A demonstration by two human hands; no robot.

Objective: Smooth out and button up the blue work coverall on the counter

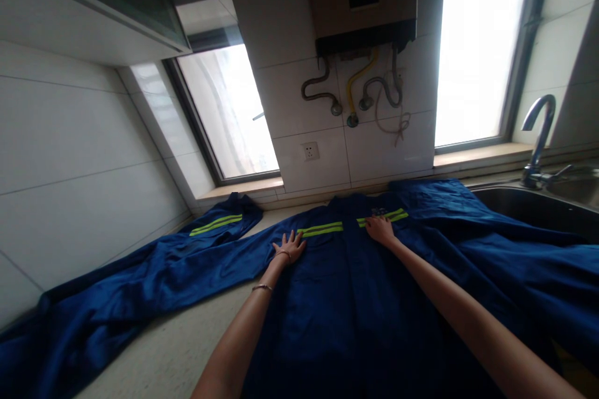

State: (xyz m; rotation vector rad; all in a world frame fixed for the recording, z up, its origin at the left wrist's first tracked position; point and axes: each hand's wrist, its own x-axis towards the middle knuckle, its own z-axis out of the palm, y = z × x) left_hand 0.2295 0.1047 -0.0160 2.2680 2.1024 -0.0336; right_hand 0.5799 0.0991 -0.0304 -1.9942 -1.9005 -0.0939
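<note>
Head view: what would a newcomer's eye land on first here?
A dark blue work jacket with yellow-green reflective stripes lies spread over the kitchen counter, its sleeves stretched to both sides. The left hand and right hand press flat on its chest. Behind, two bright windows flank a wall-mounted water heater.

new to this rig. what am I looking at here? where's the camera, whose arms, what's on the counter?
There is no robot: a person works with bare hands. The one picture comes from a camera on their head, looking forward and down, so the arms are their own. A blue jacket with yellow-green stripes lies spread on the counter, its sleeves out to both sides. The left hand and right hand lie flat and open on its chest, holding nothing. To the right are a sink and tap.
</note>
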